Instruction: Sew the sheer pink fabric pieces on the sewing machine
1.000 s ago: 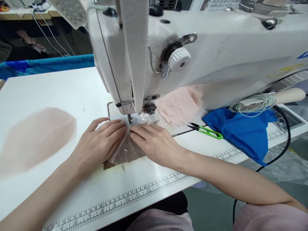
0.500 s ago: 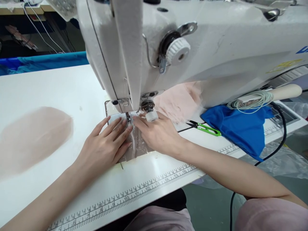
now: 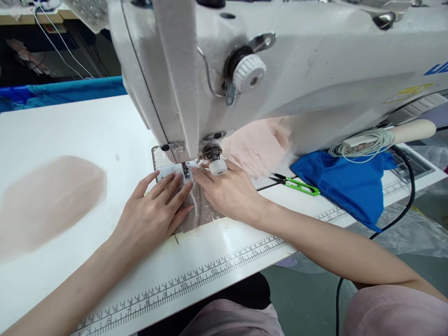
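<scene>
Beside the presser foot [image 3: 185, 171] of a sewing machine [image 3: 315, 60], my left hand [image 3: 156, 205] lies flat with its fingers spread. Its fingertips press on a thin white piece of fabric [image 3: 166, 171] under the foot. My right hand [image 3: 233, 193] is on the other side of the foot, its fingers closed together at the fabric's edge. Some of its fingertips are hidden behind a white knob [image 3: 217, 167]. A narrow white strip [image 3: 195, 205] runs from the foot towards me over the shiny metal plate [image 3: 210, 215], between my hands.
A sheer beige fabric piece [image 3: 52, 200] lies at left on the white table [image 3: 115, 123]. Right of the needle are pale pink fabric [image 3: 257, 144], green thread snips [image 3: 299, 185], blue cloth [image 3: 345, 186] and a coiled cord [image 3: 366, 145]. A printed ruler [image 3: 182, 287] follows the front edge.
The view has shifted slightly, so the machine appears a little further left. Both hands keep nearly the same place at the presser foot.
</scene>
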The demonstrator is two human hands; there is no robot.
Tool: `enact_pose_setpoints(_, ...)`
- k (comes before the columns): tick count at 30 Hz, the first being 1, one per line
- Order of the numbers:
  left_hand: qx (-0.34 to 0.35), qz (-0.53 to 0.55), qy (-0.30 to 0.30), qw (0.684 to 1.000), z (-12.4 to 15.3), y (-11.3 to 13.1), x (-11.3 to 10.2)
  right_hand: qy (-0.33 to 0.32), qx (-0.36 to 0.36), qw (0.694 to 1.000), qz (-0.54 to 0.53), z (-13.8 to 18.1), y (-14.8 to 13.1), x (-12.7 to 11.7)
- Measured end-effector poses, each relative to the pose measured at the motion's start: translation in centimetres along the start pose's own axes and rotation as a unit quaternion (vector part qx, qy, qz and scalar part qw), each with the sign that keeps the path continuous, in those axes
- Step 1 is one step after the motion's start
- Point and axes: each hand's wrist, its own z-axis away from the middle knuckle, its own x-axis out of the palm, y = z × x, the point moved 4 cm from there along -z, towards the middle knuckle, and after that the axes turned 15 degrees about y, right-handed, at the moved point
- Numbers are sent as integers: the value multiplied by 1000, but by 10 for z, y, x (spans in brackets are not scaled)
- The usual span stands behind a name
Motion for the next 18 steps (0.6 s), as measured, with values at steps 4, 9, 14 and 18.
enact_pose_setpoints(4,1,-4,4,1000,-1,1,0,-6,4,1000,-2,0,0,0)
enact_pose_setpoints(9,-15,3,3,1000,-1,0,1,-14,7,1000,-9,0,0,0)
enact_pose_setpoints(14,-19,3,-1,1000,0,-1,1,-7,8,1000,-11,-1,-1,-1)
enact_pose_setpoints(18,-30,8,-6,999,0,-2,3,0,4,1000,-11,0,-1,-1)
